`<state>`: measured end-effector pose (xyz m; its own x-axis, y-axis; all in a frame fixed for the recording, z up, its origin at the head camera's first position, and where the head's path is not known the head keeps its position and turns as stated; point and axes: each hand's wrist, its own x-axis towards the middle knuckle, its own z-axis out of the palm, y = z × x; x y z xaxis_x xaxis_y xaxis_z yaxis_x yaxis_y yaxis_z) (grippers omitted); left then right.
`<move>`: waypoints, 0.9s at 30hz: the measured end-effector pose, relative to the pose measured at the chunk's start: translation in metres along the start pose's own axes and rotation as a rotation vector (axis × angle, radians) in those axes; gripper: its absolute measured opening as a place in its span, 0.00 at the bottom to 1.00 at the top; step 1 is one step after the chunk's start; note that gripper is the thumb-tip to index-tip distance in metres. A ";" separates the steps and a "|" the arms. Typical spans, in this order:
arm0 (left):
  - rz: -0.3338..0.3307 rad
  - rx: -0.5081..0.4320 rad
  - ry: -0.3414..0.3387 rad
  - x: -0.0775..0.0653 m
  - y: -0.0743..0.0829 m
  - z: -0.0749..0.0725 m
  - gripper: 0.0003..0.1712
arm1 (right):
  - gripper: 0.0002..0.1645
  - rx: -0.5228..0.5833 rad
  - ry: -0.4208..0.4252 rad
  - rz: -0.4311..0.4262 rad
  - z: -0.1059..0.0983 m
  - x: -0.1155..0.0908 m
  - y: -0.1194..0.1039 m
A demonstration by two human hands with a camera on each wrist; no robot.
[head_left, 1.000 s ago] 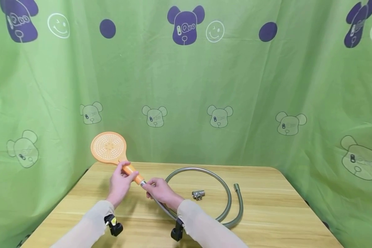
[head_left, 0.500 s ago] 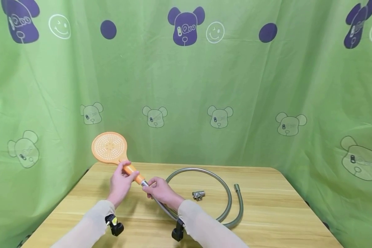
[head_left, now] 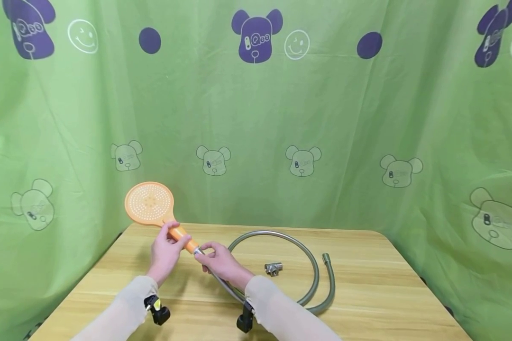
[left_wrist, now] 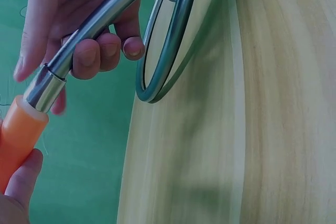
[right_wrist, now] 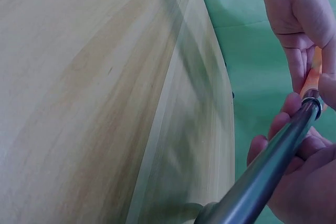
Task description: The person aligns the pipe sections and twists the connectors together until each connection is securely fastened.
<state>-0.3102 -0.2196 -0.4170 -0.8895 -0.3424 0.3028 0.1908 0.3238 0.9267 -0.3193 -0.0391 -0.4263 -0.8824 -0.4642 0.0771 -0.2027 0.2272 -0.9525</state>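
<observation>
My left hand [head_left: 164,253] grips the handle of an orange shower head [head_left: 149,204], which is raised over the table's back left with its perforated face showing. At the handle's lower end, my right hand [head_left: 224,263] holds the grey shower hose [head_left: 313,267] by its metal end. The left wrist view shows that silver hose nut [left_wrist: 46,90] set against the orange handle [left_wrist: 22,129], in line with it. Fingers of the right hand [left_wrist: 89,59] curl under the hose there. How far the nut is threaded on is hidden.
The hose loops over the wooden table [head_left: 379,293], its other end [head_left: 326,258] lying at the right. Inside the loop sits a small metal tee fitting [head_left: 274,268]. A green patterned curtain [head_left: 256,199] surrounds the table's back and sides.
The right hand's fingers shift slightly around the hose nut, closer to the handle than half a second ago. The shower head tips very slightly; the left hand keeps its hold.
</observation>
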 end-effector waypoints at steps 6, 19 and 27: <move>-0.002 -0.003 -0.008 0.000 0.003 0.001 0.32 | 0.18 0.028 0.038 -0.019 0.001 0.001 0.004; 0.004 0.017 0.001 0.000 0.001 -0.001 0.31 | 0.16 -0.050 -0.015 -0.039 0.000 0.003 0.005; 0.007 0.015 -0.006 -0.002 0.005 0.000 0.31 | 0.19 -0.049 0.015 0.003 0.000 0.000 0.001</move>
<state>-0.3078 -0.2177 -0.4132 -0.8907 -0.3346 0.3078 0.1908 0.3395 0.9211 -0.3198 -0.0386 -0.4270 -0.8894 -0.4503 0.0789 -0.2201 0.2704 -0.9372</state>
